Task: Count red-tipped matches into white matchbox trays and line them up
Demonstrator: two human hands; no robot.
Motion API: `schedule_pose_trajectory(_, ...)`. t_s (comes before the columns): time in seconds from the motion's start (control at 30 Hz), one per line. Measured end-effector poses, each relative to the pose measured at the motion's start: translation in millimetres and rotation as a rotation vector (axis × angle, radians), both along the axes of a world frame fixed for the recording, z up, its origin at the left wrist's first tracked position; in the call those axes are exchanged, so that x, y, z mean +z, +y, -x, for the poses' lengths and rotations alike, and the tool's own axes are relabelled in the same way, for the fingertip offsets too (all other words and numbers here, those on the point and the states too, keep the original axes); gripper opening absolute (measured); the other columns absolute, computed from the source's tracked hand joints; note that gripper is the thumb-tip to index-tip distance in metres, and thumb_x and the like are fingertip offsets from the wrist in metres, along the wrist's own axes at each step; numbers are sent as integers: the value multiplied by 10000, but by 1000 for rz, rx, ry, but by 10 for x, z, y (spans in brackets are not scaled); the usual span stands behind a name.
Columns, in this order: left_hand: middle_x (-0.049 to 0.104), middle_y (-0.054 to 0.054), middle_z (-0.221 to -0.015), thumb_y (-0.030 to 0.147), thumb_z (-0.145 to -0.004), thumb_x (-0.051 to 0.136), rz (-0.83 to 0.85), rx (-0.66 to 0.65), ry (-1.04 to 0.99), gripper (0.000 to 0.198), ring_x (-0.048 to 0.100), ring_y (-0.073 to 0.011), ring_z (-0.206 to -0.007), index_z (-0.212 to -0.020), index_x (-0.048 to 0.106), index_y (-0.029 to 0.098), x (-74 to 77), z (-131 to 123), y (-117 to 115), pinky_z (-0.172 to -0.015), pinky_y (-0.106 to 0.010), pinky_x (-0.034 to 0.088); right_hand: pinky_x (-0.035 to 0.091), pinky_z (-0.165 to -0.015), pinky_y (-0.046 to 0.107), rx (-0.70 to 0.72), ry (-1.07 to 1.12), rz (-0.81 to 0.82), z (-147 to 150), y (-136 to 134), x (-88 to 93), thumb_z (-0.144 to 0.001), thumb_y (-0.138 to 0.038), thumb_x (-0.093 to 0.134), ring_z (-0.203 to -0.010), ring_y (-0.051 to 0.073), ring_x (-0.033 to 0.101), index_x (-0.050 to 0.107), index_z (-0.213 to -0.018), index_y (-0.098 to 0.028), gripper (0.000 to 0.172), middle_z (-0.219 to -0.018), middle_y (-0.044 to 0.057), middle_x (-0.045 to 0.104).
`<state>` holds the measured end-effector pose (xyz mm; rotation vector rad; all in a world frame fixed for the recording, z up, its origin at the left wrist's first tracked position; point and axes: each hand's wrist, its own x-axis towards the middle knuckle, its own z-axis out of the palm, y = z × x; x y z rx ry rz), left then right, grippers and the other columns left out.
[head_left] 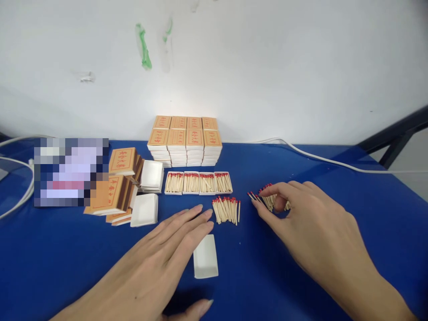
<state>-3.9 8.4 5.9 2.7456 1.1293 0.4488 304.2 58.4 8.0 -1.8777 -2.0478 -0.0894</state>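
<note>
My left hand [167,249] lies flat with its fingers stretched out and thumb apart, holding nothing. Beside its fingertips is an empty white matchbox tray [206,258], partly covered by the hand. A small loose pile of red-tipped matches [227,209] lies just beyond those fingertips. On the right, my right hand [314,227] pinches a few matches [254,196] between thumb and forefinger. Under its curled fingers is another pile of matches [268,203], partly hidden by the hand. Trays filled with matches [199,183] stand in a row behind the middle pile.
Orange-topped matchboxes [185,140] are stacked against the white wall [267,67]. At left stand orange matchbox sleeves [113,191] and stacked empty white trays [144,209]. A pixelated object [70,171] lies farther left. A white cable [314,158] crosses the blue table [334,187].
</note>
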Motion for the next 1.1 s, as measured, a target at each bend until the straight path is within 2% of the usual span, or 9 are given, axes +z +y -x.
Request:
schedule_pose_trajectory(0.23, 605, -109, -1814, 434, -1036, 788, 23, 7, -23, 866, 614, -314, -1674, -1774, 398, 203, 20, 39, 3, -1302, -474, 619, 340, -572, 369, 32, 32, 11, -45, -6, -21, -1132, -575, 608, -864, 345, 713, 791, -917, -297, 397, -819, 82, 771)
schedule_pose_trajectory(0.43, 605, -103, -1815, 409, -1036, 800, 47, 9, -49, 859, 616, -323, -1671, -1780, 411, 225, 20, 70, -2, -1327, -480, 599, 402, -596, 392, 55, 72, 64, -98, -8, -23, -1163, -645, 563, -829, 342, 724, 821, -987, -310, 458, -889, 92, 795)
schedule_pose_trajectory(0.57, 587, -98, -1831, 417, -1040, 796, 54, 0, -38, 859, 597, -319, -1687, -1784, 413, 225, 2, 70, -16, -1337, -478, 587, 416, -612, 400, 21, 98, 81, -105, 5, -1, -1144, -696, 586, -829, 343, 716, 833, -1001, -318, 474, -868, 79, 796)
schedule_pose_trajectory(0.83, 614, -105, -1806, 376, -1053, 757, 7, -2, -27, 802, 626, -310, -1664, -1766, 437, 196, 30, 40, -10, -1310, -464, 608, 400, -603, 389, -79, 127, 136, 5, 125, 35, -1077, -687, 711, -779, 329, 701, 821, -890, -311, 434, -821, 73, 786)
schedule_pose_trajectory(1.1, 612, -116, -1807, 378, -1043, 775, 23, -2, -55, 812, 626, -336, -1661, -1770, 456, 206, 1, 28, -29, -1304, -487, 621, 358, -560, 372, -4, 65, 119, 18, 75, 20, -1079, -639, 659, -774, 327, 696, 782, -821, -311, 435, -741, 66, 730)
